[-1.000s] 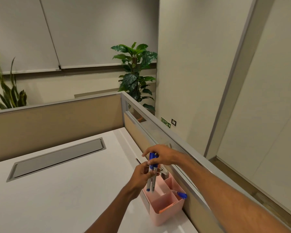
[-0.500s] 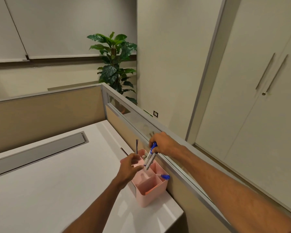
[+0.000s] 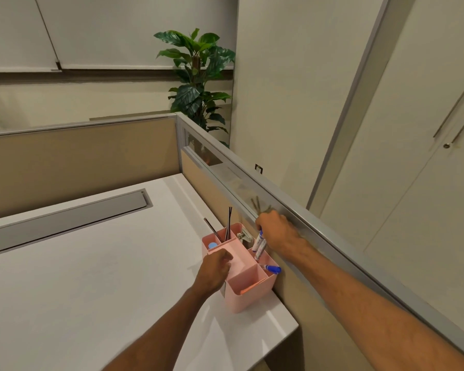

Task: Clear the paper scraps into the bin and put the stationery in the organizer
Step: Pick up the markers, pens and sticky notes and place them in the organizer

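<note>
At bench corner: pink plastic compartmented organizer [image 3: 248,287].
R hand [image 3: 277,231]: clamped on blue-capped white markers [image 3: 259,244]; light, stiff, slick; grip near caps.
L hand [image 3: 214,266]: curled, steadies organizer rim.

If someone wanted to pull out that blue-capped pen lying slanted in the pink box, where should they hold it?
Probably by the blue cap end of the pen, coming from above on the partition side. That end pokes out over the rim of the pink organizer, while the rest slants down into the compartment, so only the cap offers room for fingers to pinch either side.
</note>
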### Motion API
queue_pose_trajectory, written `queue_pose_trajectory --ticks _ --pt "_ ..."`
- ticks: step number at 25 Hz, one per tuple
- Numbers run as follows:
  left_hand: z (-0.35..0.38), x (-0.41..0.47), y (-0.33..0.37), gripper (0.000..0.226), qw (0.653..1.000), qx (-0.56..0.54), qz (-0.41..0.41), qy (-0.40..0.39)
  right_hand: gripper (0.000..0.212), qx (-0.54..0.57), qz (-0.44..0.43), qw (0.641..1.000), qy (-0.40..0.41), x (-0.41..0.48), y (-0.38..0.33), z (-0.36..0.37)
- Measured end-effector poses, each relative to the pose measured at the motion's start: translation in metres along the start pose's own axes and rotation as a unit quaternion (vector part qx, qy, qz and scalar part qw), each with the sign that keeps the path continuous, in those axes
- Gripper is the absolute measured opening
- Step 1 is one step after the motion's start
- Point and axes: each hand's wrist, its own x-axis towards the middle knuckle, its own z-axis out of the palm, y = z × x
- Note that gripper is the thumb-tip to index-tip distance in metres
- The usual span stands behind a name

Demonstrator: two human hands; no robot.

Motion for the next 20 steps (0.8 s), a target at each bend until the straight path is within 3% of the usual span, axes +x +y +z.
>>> queue_pose_trajectory --ticks 12,16,20 --pt "0.003 -0.002 -0.001 0.025 1.000 0.002 -0.006 0.000 0.015 0.028 0.043 0.994 -0.094 -0.014 0.003 0.064" --pt "0.002 -0.004 0.003 0.026 1.000 0.002 -0.006 -0.003 0.023 0.031 0.009 0.990 -0.138 -0.028 0.005 0.047" --pt "0.000 -0.010 0.006 0.022 1.000 -0.011 -0.011 0.012 0.023 0.061 0.043 0.993 -0.093 -0.022 0.009 0.042"
